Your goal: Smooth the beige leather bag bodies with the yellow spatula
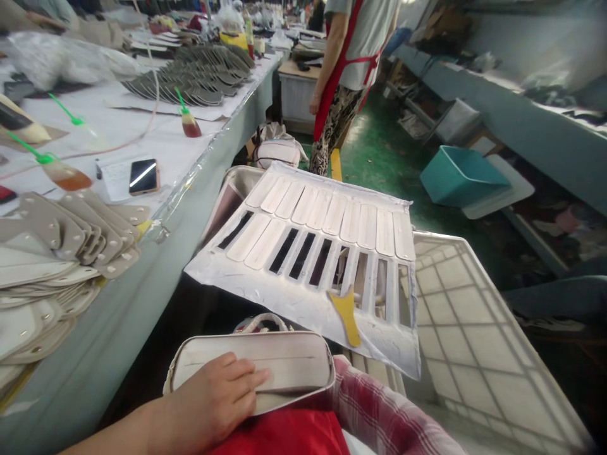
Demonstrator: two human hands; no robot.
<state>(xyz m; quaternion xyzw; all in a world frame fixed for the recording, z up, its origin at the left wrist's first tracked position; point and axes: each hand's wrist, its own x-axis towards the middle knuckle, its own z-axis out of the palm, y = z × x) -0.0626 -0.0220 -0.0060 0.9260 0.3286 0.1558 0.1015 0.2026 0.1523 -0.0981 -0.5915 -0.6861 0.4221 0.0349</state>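
Note:
My left hand lies on the flat panel of a small off-white handbag in my lap. Its fingers are stretched out across the panel, pointing right, without gripping. A thin dark line runs along this panel, and a rolled handle sticks out at the bag's far side. Beside the bag, at the right, is a red-and-white plaid sleeve; my right hand does not show. Just beyond the bag, a white slotted board carries rows of long pale strips. On its near edge lies a yellow scraper-like piece.
Left, a long table holds stacked beige pieces, glue bottles, a phone and fanned grey pieces. A white crate stands right, a teal bin beyond. A person in a red apron stands ahead.

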